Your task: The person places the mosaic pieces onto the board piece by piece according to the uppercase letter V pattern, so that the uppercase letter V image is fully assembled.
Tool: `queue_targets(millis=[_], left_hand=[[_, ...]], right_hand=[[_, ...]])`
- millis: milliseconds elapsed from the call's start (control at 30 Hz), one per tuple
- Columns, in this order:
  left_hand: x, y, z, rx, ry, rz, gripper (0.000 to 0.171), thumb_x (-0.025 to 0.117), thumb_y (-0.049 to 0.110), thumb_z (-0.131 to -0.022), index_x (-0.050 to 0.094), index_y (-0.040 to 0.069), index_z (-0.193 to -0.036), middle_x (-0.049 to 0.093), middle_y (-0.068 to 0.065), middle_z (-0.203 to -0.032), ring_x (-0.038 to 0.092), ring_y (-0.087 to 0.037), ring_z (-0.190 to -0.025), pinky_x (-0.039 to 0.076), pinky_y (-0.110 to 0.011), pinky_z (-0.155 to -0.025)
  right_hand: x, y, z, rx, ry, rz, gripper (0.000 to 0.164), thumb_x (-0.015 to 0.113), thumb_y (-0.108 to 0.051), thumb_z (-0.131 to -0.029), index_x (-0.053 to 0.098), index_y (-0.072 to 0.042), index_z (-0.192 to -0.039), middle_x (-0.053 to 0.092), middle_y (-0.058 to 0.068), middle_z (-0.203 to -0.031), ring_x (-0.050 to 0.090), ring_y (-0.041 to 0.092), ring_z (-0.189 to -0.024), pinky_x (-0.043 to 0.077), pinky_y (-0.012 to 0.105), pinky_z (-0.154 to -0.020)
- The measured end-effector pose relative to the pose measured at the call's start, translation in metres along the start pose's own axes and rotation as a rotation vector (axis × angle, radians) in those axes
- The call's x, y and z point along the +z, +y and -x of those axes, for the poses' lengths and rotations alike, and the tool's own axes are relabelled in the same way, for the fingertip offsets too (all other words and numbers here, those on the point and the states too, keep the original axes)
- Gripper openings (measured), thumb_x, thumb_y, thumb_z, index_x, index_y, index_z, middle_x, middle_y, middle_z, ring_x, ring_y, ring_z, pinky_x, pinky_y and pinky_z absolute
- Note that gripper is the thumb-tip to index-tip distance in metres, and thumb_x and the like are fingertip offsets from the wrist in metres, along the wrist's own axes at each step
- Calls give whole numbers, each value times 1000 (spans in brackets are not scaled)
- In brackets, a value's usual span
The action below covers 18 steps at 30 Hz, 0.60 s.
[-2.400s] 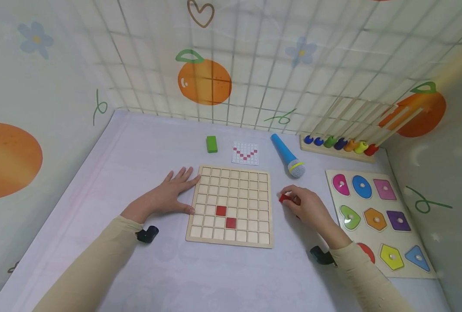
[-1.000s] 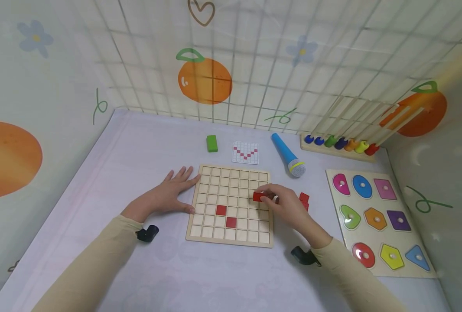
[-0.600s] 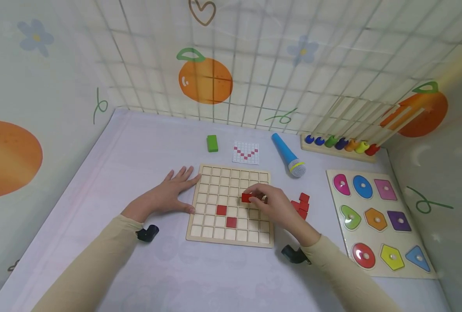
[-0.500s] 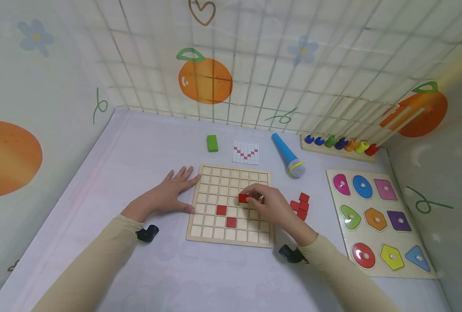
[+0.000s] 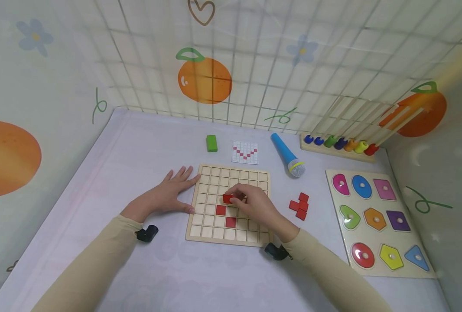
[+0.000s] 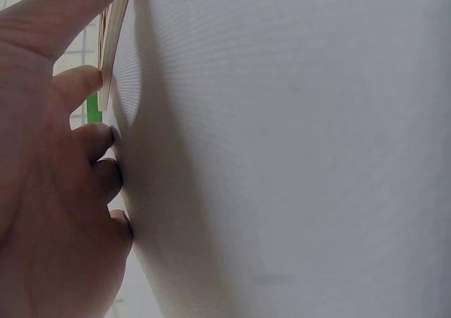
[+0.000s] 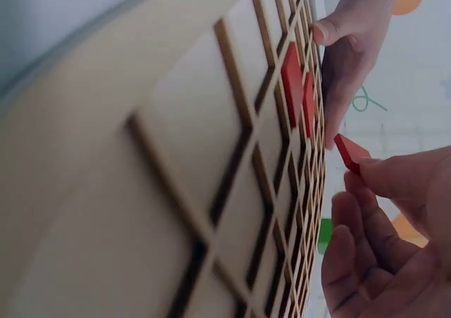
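Both hands are at the gridded wooden board (image 5: 213, 190) on my head feed. The left hand (image 5: 162, 198) lies with its fingers spread and grasps nothing; I see its thumb and index finger touching the board's left edge, and the left wrist feed shows me other fingertips down on the pale cloth (image 5: 157, 277). The right hand (image 5: 254, 203) is over the board, grasping a red tile (image 5: 227, 199) in a pinch between thumb and index finger. From the right wrist feed I make out that this tile is tilted and apart from the board, above its surface. I cannot tell exactly which cell it is over. Near it, two more sit in the grid: the upper tile (image 5: 221, 210) and the lower tile (image 5: 231, 222), set diagonally, the lower one nearer the person and farther right.

Four loose red tiles (image 5: 303, 207) huddle on the cloth to the right of the board. Past the board's far edge I have a green block (image 5: 212, 143), a small card (image 5: 245, 152) printed with a grid and a red V, and a blue toy microphone (image 5: 287, 154) with its grey head toward the person. Farther right I see a shape puzzle (image 5: 361, 204) with knobbed coloured pieces, and beyond it a bead rack (image 5: 334, 151) with coloured beads on rods.
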<state>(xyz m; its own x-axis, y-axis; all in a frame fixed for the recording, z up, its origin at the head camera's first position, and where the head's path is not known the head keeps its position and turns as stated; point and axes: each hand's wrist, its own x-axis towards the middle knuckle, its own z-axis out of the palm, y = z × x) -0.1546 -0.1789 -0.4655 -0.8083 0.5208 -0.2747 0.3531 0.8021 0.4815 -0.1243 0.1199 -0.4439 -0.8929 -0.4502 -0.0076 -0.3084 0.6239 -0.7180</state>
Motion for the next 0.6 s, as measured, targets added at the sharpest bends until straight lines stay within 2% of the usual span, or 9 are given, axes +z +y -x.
queue_targets(millis=[300,600], left_hand=[[-1,0,2,18,3,4,111,80,60,-79,21,18,-164,1,-14,-170,-7,-34,-156,-8,-54,-125],[-1,1,2,16,4,7,111,80,59,-79,21,19,-164,1,-13,-171,-7,-34,-156,-7,-54,-125]], right_hand=[[16,-7,-13,-10,-40,40,20,70,-14,-97,74,-19,-115,70,-9,-96,60,8,-84,55,25,-79],[27,-15,-21,45,-69,113,20,68,-19,-99,72,-24,-118,70,-12,-100,60,8,-87,54,26,-80]])
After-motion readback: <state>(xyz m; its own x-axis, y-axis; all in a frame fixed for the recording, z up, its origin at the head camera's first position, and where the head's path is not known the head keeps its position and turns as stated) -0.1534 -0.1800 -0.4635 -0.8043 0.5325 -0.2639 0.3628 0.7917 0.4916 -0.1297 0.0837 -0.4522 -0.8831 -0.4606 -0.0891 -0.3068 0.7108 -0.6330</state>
